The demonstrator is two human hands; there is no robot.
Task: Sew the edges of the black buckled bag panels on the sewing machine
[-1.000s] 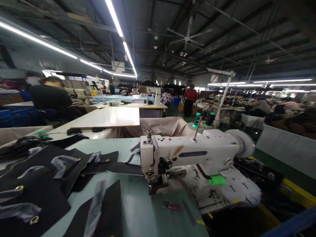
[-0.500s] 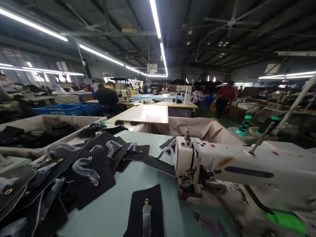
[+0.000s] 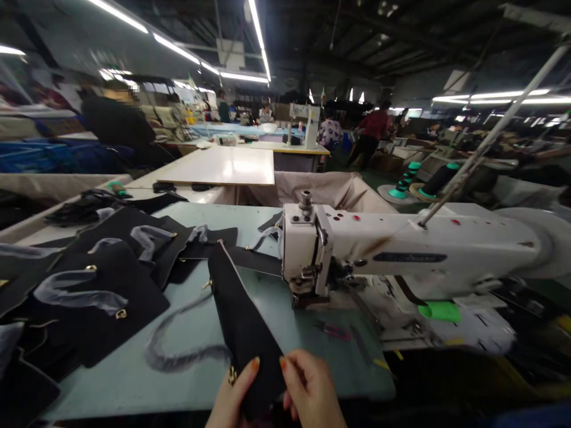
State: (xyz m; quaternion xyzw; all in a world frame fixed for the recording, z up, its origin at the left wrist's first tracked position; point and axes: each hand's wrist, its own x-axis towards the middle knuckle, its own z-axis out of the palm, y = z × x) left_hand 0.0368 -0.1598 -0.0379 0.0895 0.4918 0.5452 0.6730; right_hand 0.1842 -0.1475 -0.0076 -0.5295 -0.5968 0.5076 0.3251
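Observation:
Both my hands are at the bottom edge, gripping the near end of a black fabric piece (image 3: 241, 309) that carries gold metal rings and a wrapped strap (image 3: 178, 351). My left hand (image 3: 229, 398) pinches its left side with the thumb on top. Its right side is pinched by my right hand (image 3: 310, 389). The piece stands up on edge and stretches away toward the white sewing machine (image 3: 401, 252), short of the needle area (image 3: 307, 285).
Several similar black pieces (image 3: 102, 279) lie spread over the left of the pale green table (image 3: 267, 321). Small red-handled snips (image 3: 332, 331) lie by the machine base. Thread cones (image 3: 404, 178) stand behind. A cloth bin (image 3: 321, 187) and other workers' tables lie beyond.
My hands came into view and lifted one black piece from the table. The view swung down and back toward the machine.

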